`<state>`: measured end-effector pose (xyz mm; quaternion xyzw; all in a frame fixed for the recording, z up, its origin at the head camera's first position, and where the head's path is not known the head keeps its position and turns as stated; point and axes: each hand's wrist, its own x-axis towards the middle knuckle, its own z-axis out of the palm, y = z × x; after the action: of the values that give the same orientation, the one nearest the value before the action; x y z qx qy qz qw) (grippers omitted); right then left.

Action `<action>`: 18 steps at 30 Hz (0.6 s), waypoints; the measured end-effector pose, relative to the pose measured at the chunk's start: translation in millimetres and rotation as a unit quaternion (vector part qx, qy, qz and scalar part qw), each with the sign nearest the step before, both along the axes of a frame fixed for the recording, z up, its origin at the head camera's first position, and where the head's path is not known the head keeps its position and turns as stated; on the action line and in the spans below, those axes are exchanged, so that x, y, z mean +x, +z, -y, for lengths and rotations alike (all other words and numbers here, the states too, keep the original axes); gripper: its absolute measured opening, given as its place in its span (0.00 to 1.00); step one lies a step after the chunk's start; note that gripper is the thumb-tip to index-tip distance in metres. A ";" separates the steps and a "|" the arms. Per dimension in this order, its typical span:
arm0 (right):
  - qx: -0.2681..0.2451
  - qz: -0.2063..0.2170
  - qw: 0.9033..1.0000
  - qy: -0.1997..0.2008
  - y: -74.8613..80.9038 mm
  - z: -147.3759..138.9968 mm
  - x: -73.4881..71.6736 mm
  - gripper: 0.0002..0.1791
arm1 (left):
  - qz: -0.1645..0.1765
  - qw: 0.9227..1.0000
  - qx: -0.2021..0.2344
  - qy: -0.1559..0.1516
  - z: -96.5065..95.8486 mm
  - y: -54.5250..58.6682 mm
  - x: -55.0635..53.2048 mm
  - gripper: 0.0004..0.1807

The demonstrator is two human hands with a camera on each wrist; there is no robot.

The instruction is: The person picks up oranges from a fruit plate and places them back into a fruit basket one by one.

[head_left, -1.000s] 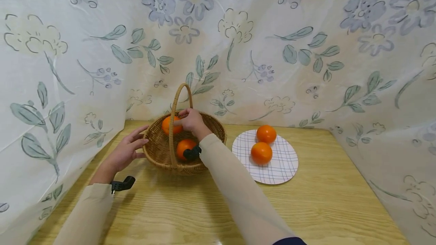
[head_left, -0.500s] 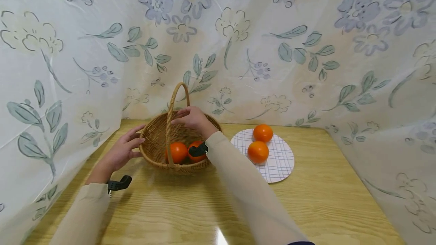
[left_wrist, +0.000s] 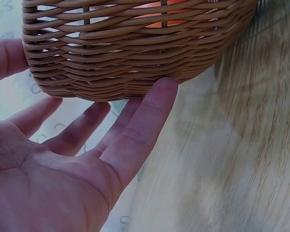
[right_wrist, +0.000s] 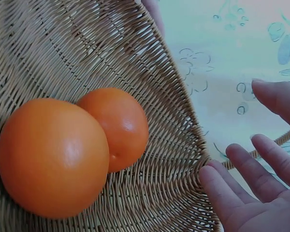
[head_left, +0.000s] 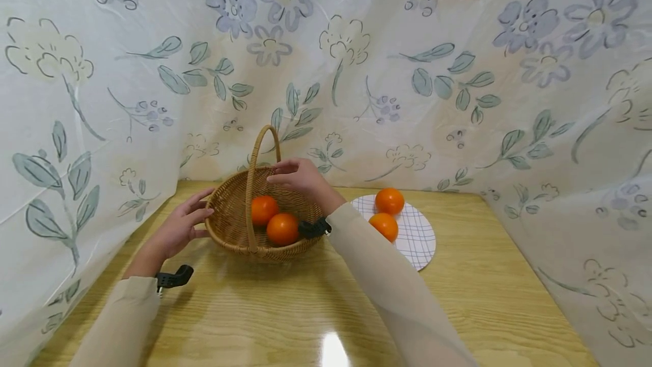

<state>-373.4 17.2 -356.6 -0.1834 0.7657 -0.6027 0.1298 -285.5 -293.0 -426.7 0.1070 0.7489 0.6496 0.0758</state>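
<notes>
Head view shows a wicker basket (head_left: pixel 275 254) standing on a wooden table (head_left: pixel 265 310), a person's two hands well apart at either side of it. The left hand (head_left: pixel 180 228) is at the basket's left side, fingers spread; the left wrist view shows fingertips against the underside of the woven wall, touching rather than clamped. The right hand (head_left: pixel 301 177) hovers over the far right part of the basket, holding nothing, its fingers loose and slightly parted; whether a fingertip touches the rim, I cannot tell. Inside the basket, to the right of the arched handle (head_left: pixel 252 197), a near fruit (head_left: pixel 283 229) and a back fruit (head_left: pixel 264 210), both orange, lie close together, the near one partly covering the other. Right of the basket lies a round checked mat (head_left: pixel 420 237) bearing an upper fruit (head_left: pixel 389 201) and a lower fruit (head_left: pixel 383 225), also orange, the lower one partly hidden by the right sleeve (head_left: pixel 392 282). A flowered cloth (head_left: pixel 351 84) hangs behind the table.
</notes>
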 end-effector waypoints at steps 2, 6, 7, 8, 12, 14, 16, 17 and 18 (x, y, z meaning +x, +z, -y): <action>-0.002 -0.009 1.000 -0.004 0.4 -5.1 2.0 0.32 | -0.001 1.000 -0.001 -0.002 -0.3 -0.2 -0.5 0.37; 0.007 -0.042 0.999 -0.019 1.3 -13.2 8.3 0.33 | -0.001 1.000 -0.001 -0.001 1.3 0.6 -0.2 0.38; 0.006 -0.048 0.999 -0.024 1.9 -15.7 10.1 0.32 | -0.001 1.000 0.001 -0.002 1.4 0.9 -0.3 0.38; 0.004 -0.055 0.998 -0.030 2.3 -18.5 11.9 0.31 | 0.000 1.000 0.002 -0.002 1.6 1.0 -0.5 0.38; -0.014 -0.071 0.996 -0.046 5.2 -32.1 20.0 0.26 | 0.001 1.000 0.008 -0.003 1.2 1.1 -1.3 0.38; -0.024 -0.075 0.996 -0.050 6.0 -39.9 24.4 0.25 | 0.001 1.000 0.008 -0.004 1.0 0.5 -1.7 0.38; -0.029 -0.076 0.995 -0.056 4.7 -48.4 28.6 0.25 | 0.000 1.000 0.008 -0.004 0.7 -0.1 -2.2 0.37; -0.031 -0.078 0.995 -0.059 3.5 -53.1 30.6 0.25 | 0.000 1.000 0.008 -0.003 0.6 -0.2 -2.3 0.37; -0.034 -0.078 0.994 -0.062 2.1 -58.0 32.6 0.25 | -0.001 1.000 0.006 -0.003 0.4 -0.4 -2.7 0.37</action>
<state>-340.8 75.3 -354.5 -0.1862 0.7625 -0.6191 0.0260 -288.1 -293.5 -427.2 0.1103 0.7444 0.6541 0.0766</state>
